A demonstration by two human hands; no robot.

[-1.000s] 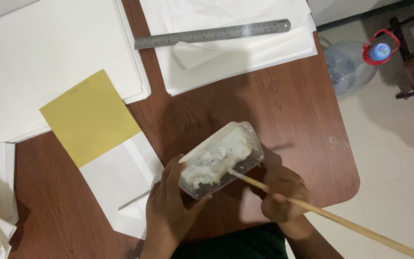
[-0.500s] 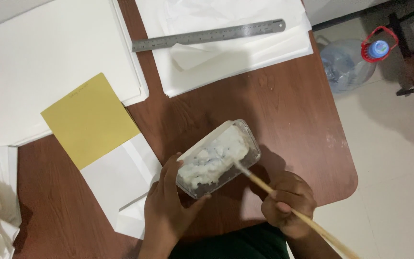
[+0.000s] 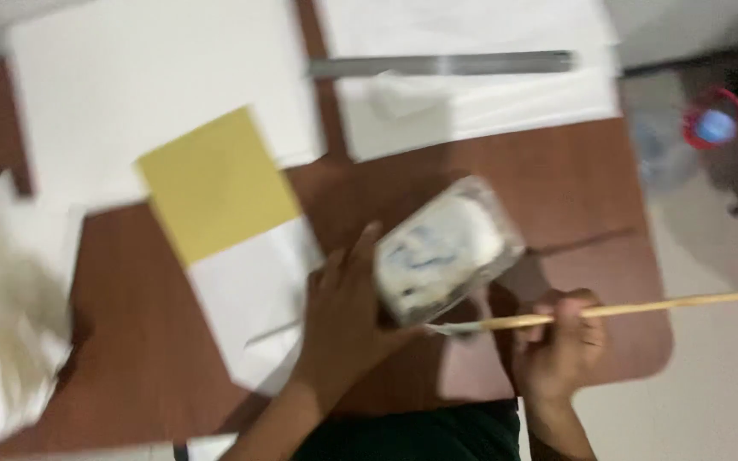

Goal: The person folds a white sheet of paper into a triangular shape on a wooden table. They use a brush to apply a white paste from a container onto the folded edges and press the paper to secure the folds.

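Observation:
My left hand [image 3: 348, 320] grips a clear plastic tub [image 3: 446, 249] of white paste, tilted above the brown table [image 3: 557, 179]. My right hand [image 3: 561, 346] is closed around a long thin wooden stick [image 3: 642, 309] that lies almost level, its paste-smeared tip just below the tub's lower edge. The frame is blurred by motion.
A yellow sheet [image 3: 215, 183] overlaps a white sheet [image 3: 258, 294] left of the tub. Large white papers [image 3: 155, 94] cover the far side, with a metal ruler [image 3: 442, 65] across them. Crumpled white paper [image 3: 2, 324] lies at the left edge. A plastic water bottle [image 3: 694, 132] stands on the floor at right.
The stick has come out of the tub and swung to nearly level, its tip now below the tub. The view has shifted, so everything sits further right and lower.

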